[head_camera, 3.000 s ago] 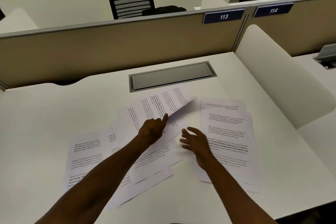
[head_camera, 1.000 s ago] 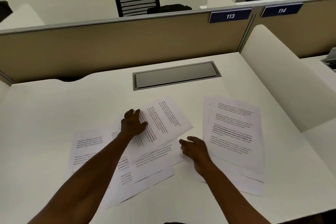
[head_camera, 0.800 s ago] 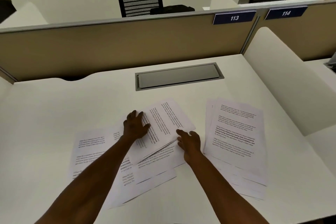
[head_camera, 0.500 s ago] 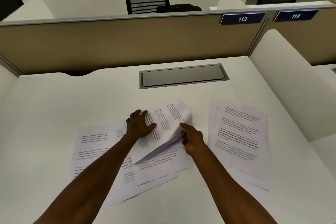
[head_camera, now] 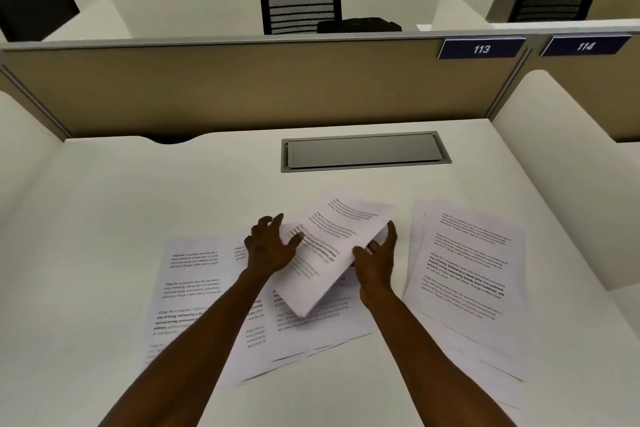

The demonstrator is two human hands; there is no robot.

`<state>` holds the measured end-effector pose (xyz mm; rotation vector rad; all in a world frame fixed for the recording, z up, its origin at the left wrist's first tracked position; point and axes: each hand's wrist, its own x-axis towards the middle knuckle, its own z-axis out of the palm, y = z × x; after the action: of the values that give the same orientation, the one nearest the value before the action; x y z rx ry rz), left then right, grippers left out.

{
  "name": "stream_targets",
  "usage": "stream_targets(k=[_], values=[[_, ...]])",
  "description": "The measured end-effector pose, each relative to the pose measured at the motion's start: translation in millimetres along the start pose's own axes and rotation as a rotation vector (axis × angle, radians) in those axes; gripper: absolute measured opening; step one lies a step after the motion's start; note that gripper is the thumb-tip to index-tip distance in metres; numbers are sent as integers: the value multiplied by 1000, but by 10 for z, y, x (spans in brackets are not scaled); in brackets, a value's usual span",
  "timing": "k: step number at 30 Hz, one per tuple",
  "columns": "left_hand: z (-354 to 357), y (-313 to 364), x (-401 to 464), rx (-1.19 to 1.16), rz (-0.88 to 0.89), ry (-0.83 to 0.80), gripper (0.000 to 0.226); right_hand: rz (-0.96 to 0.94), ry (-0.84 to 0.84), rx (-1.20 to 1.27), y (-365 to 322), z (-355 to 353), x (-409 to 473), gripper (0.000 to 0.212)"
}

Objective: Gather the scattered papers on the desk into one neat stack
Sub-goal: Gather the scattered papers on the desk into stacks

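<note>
Printed white sheets lie spread over the white desk (head_camera: 104, 204). A small bundle of sheets (head_camera: 332, 246) is raised off the desk at the middle, tilted, its right edge curled up. My right hand (head_camera: 375, 262) grips that bundle from underneath at its right edge. My left hand (head_camera: 272, 246) presses on the bundle's left edge with fingers spread. Beneath and to the left, several scattered sheets (head_camera: 194, 291) overlap loosely. A rough pile of sheets (head_camera: 467, 274) lies at the right, fanned at its lower end.
A grey cable-box lid (head_camera: 363, 151) is set into the desk behind the papers. A tan partition (head_camera: 242, 87) with plates 113 and 114 closes the back. White side dividers (head_camera: 568, 166) stand at right and left. Black chairs show beyond the partition.
My right hand slid under the middle sheets' right edge and lifted them; my left hand stayed on their left edge. The view shifted left.
</note>
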<state>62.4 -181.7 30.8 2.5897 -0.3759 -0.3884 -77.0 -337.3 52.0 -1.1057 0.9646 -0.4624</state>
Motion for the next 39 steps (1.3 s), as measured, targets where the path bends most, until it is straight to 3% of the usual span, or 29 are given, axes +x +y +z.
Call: stream_targets(k=[5,9,14,19,24,32,39], values=[[-258,-253,-312,-375,-215,243,50,-66,-34,-155,-208,-296,191,79],[-282,-303,-744,-580,-274,284,31,-95,-132,-430,-211,-420,206,62],[-56,-282,-1089,-631,-340,84,50,-188,-191,-720,-89,-245,54,59],[-40,-243,-1048,-582,-343,38,66,-206,-153,-1069,-15,-16,-13,52],[-58,-244,-1020,-566,-346,12,74,-241,-225,-1343,118,144,-88,93],[-82,-284,-1015,-646,-371,-26,81,-153,-122,-1058,141,245,-99,95],[-127,-386,-964,-787,-397,-77,80,82,-138,-575,23,207,-93,80]])
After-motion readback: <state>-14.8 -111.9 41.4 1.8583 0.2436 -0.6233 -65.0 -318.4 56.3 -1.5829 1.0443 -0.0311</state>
